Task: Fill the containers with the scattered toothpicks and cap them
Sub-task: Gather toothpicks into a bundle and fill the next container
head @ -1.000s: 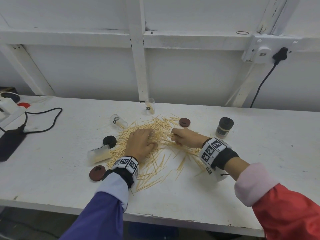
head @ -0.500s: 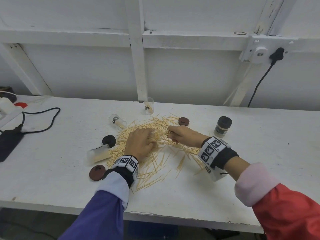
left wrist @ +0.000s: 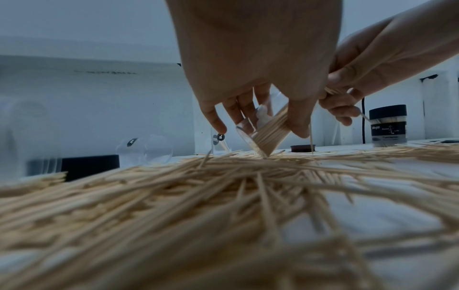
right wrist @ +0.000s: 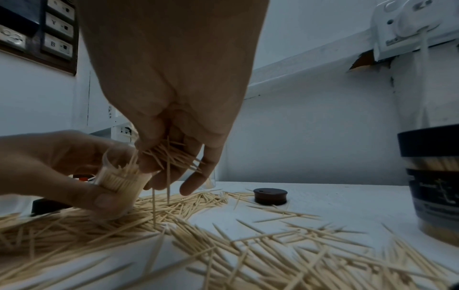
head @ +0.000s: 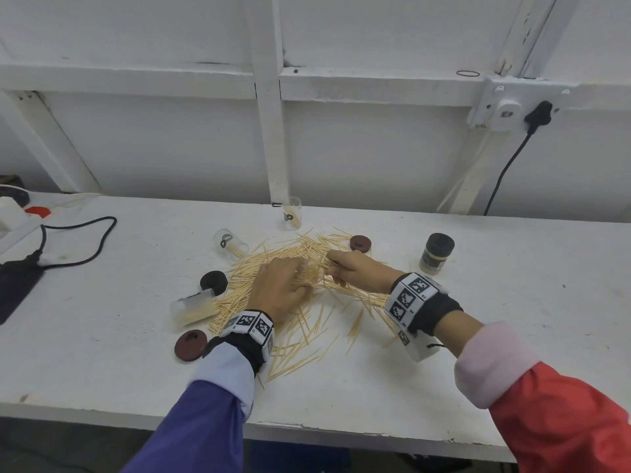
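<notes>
A wide heap of toothpicks [head: 307, 302] covers the middle of the white table [head: 478, 387]. My left hand [head: 278, 288] grips a clear container [left wrist: 265, 135] tilted over the heap, partly full of toothpicks. My right hand [head: 355, 271] pinches a bunch of toothpicks [right wrist: 171, 155] at the container's mouth [right wrist: 119, 174], and a few picks dangle down. One capped, full container [head: 437, 252] stands at the right. An open container [head: 292, 213] stands at the back, another [head: 230, 244] lies on its side, and a third [head: 193, 307] lies at the left.
Loose caps lie around the heap: a black one [head: 213, 281], a brown one [head: 190, 344] at the front left, a brown one [head: 360, 242] at the back right. A black cable [head: 78, 240] and a dark device [head: 17, 288] lie at the far left. A wall socket [head: 508, 110] is up right.
My right hand has moved left with its bunch of toothpicks to the mouth of the container held in my left hand. The left hand has stayed in place.
</notes>
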The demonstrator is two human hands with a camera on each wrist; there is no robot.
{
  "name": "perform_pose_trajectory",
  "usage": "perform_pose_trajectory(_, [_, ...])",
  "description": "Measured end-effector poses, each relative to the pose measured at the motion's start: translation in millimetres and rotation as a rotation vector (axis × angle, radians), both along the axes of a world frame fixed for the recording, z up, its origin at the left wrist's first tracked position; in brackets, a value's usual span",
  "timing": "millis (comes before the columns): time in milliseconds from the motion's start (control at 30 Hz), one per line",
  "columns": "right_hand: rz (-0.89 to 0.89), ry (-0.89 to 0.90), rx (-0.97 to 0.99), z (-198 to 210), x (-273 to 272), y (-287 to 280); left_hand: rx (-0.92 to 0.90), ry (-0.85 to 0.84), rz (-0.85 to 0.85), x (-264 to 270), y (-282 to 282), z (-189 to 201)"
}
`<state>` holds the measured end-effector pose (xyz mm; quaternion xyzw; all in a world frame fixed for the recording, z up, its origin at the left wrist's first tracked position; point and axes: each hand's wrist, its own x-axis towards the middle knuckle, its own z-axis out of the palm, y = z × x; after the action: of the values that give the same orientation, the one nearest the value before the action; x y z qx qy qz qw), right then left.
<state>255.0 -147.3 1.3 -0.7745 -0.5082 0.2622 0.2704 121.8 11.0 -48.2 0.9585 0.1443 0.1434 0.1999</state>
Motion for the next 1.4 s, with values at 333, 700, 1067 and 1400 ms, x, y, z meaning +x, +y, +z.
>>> perform_pose_trajectory(333, [0.016, -0.115, -0.097, 7, -1, 1, -0.035, -0.002, 0.006, -1, -4, 7])
perform_pose_trajectory(700, [0.031, -0.321, -0.256, 1, 1, 0, -0.039, -0.012, 0.009, 0, -3, 4])
perform_pose_trajectory(1067, [0.067, -0.493, -0.371, 15, -14, 6, 0.028, -0.005, -0.017, 0, -2, 1])
perform_pose_trajectory(1400, [0.037, -0.520, -0.410, 22, -23, 12, 0.033, 0.018, 0.035, 2, -3, 3])
